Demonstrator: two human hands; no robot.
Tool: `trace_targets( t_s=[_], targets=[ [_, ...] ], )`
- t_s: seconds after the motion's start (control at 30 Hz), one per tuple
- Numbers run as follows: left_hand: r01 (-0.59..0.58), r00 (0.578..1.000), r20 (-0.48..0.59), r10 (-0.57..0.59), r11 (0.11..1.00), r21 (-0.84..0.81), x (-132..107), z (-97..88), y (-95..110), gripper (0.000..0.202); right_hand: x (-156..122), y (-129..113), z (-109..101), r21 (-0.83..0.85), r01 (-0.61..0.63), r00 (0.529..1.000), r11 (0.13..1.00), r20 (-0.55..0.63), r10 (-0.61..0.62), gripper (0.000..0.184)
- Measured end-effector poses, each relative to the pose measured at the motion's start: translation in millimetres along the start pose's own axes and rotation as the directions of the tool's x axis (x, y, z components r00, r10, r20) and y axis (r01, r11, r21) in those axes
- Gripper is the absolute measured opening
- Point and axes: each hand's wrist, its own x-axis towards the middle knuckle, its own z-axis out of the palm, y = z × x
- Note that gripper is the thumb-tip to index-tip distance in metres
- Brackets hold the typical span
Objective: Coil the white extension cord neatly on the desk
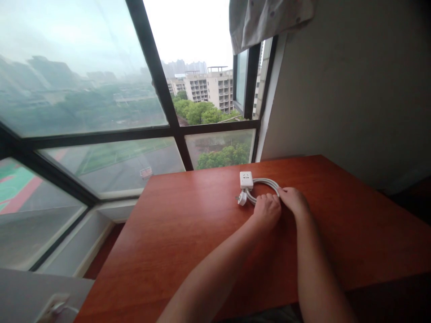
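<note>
A small white power strip with a coiled white cable and a white plug lies on the far middle of a reddish wooden table. My left hand is curled over the near part of the coil, fingers closed on the cable. My right hand rests on the coil's right side, fingertips touching the cable. Both forearms reach in from the bottom edge.
A large dark-framed window stands beyond the table's far and left edges. A grey wall runs along the right. A cloth hangs at the top. A white wall socket with a plug sits at bottom left.
</note>
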Motion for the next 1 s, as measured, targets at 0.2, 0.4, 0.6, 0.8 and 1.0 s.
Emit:
trace_targets(
  t_s=[0.2, 0.4, 0.6, 0.8, 1.0],
  targets=[
    [-0.033, 0.999, 0.038, 0.033, 0.999, -0.004, -3, 0.6, -11, 0.020, 7, 3, 10, 0.183, 0.032, 0.993, 0.983, -0.121, -0.010, 0.036],
    [-0.057, 0.994, 0.085, 0.069, 0.989, -0.140, -11, -7.2, -21, 0.014, 13, 13, 17, 0.426, 0.045, 0.989, 0.904, -0.144, 0.018, 0.035],
    [-0.092, 0.995, -0.008, 0.102, 0.853, -0.513, -17, -26.5, -18, 0.014, 17, 29, 7, 0.747, 0.006, 0.973, 0.665, -0.159, 0.170, 0.050],
    [-0.140, 0.988, -0.114, 0.102, 0.313, -0.939, -16, -46.2, -23, 0.028, 23, 44, 4, 0.966, 0.023, 0.984, 0.259, -0.068, 0.167, 0.052],
    [-0.033, 0.998, -0.010, -0.065, -0.357, -0.933, -5, -32.5, -54, 0.041, 26, 38, 17, 0.972, -0.052, 0.992, 0.228, 0.025, 0.120, 0.049]
  ],
)
